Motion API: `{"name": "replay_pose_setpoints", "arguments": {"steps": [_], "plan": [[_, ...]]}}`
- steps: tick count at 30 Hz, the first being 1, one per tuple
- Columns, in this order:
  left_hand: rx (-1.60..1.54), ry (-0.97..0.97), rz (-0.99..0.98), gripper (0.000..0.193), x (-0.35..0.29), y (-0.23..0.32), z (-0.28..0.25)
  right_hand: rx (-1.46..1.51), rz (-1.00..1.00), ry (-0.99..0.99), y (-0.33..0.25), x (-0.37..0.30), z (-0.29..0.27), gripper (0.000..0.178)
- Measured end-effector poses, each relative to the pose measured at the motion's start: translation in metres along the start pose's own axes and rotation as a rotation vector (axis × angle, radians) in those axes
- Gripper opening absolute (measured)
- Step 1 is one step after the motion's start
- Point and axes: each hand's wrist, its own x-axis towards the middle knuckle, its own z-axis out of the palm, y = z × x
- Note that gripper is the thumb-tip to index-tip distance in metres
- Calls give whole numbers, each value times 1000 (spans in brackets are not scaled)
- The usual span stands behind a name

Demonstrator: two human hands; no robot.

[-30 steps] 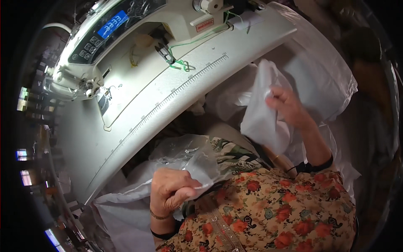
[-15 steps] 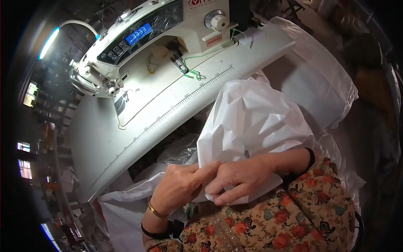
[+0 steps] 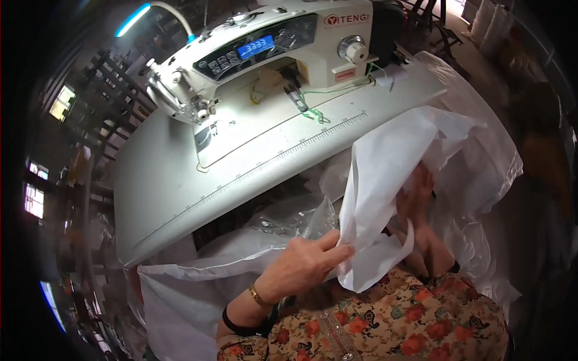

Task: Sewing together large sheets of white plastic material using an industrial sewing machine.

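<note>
A white sheet of thin, faintly textured material (image 3: 382, 162) hangs in folds in front of my body, at the near side of a sewing machine table. My left hand (image 3: 310, 262) pinches the sheet's left edge between thumb and fingers, low down by my lap. Farther right, my right hand (image 3: 415, 195) reaches up among the folds, its fingers stretched upward against the sheet. Part of that hand is covered by the material and slightly blurred. The white sewing machine (image 3: 259, 51) stands beyond the sheet, with a lit display, and neither hand touches it.
Thread snips (image 3: 294, 96) and green thread (image 3: 316, 115) lie on the sewing table (image 3: 162, 174), which has a ruler scale near its front edge. A lit lamp (image 3: 132, 20) arches at the far left. More white sheeting (image 3: 186, 301) and clear plastic (image 3: 301, 213) hang below the table.
My hands were together on the sheet; now they are apart. The right hand has moved up and right into the folds, lifting and opening the sheet. The view has shifted.
</note>
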Motion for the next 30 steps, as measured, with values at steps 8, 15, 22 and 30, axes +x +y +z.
{"name": "replay_pose_setpoints", "arguments": {"steps": [8, 15, 22, 30], "plan": [[-81, -71, 71, 19, 14, 16, 15, 723, -325, -930, -49, -10, 89, 50], [66, -7, -145, 18, -11, 64, 14, 1199, -832, -1374, -235, 22, 64, 49], [539, 444, -423, 18, -73, 75, -10, 1296, -1201, -1829, -314, 19, 43, 47], [553, 956, -714, 16, -124, 13, -98, 1340, -755, -1358, -205, 31, 152, 54]]}}
